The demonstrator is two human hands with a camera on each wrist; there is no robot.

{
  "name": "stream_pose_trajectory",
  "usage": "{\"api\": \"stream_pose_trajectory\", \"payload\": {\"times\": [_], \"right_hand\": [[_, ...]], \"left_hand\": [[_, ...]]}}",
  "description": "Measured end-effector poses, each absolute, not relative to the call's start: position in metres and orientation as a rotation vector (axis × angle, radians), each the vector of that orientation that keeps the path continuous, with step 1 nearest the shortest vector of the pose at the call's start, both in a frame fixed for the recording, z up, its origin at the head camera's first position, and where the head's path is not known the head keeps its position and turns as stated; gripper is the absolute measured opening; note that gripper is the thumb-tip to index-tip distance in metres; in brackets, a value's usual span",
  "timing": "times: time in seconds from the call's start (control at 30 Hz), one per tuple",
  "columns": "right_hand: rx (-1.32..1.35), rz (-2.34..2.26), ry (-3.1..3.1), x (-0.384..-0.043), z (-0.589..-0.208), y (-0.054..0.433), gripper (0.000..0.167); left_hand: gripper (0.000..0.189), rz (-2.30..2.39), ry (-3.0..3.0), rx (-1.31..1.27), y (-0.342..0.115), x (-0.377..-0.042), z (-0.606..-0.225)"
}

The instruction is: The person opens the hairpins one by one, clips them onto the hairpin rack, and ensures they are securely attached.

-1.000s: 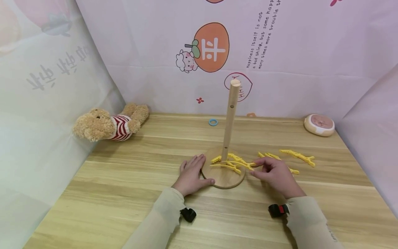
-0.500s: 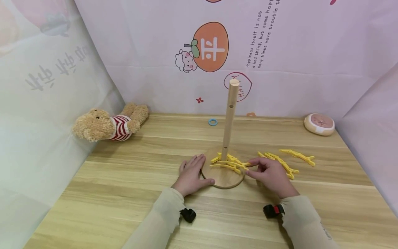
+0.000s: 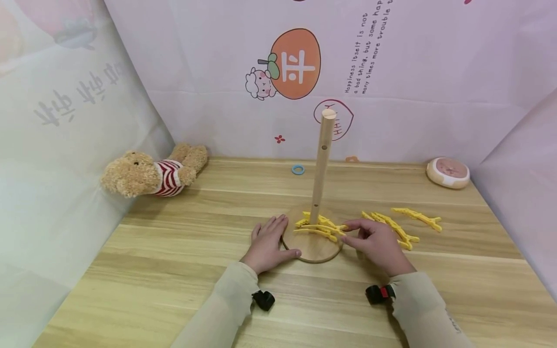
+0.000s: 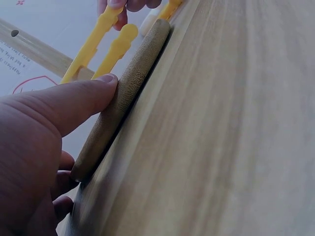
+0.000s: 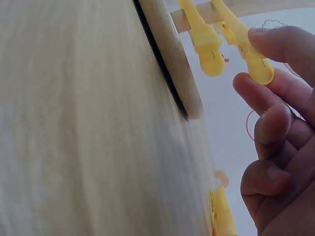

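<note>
A wooden stand has a round base [image 3: 314,253] and an upright post [image 3: 322,169]. My left hand [image 3: 267,246] rests against the base's left side, thumb over its near rim [image 4: 123,93] and fingers along the edge. My right hand [image 3: 378,241] pinches the tail end of a yellow alligator hair clip [image 5: 260,69] between thumb and fingers. This clip reaches the foot of the post, its curved prong passing in front. Just beside it, a second yellow clip [image 5: 209,54] is also at the post's foot. Whether either clip grips the post, I cannot tell.
Several loose yellow clips [image 3: 417,218] lie to the right of the stand. A blue ring [image 3: 298,169] lies behind it. A teddy bear [image 3: 167,176] is at the back left, and a pink-and-white rounded object [image 3: 448,172] at the back right. Patterned sheets [image 3: 217,96] enclose the table.
My right hand has moved left with the clip, bringing it farther across the post's foot, close above the other clip. The left hand stays in place on the base.
</note>
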State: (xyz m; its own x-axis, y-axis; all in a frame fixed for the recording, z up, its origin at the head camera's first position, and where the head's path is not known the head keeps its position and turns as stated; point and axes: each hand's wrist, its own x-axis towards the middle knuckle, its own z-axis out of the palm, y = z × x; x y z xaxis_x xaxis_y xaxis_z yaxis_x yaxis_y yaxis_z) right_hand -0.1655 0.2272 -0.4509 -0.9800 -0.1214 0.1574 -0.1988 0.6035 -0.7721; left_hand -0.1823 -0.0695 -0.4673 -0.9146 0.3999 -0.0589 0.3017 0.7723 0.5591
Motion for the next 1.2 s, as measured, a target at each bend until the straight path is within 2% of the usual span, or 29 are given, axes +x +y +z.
{"api": "stream_pose_trajectory", "payload": {"times": [1.2], "right_hand": [[0.262,1.330,-2.750,-0.165,-0.448,0.215,0.032]], "left_hand": [[0.095,0.817,2.796,0.545,-0.068,-0.183,-0.467]]}}
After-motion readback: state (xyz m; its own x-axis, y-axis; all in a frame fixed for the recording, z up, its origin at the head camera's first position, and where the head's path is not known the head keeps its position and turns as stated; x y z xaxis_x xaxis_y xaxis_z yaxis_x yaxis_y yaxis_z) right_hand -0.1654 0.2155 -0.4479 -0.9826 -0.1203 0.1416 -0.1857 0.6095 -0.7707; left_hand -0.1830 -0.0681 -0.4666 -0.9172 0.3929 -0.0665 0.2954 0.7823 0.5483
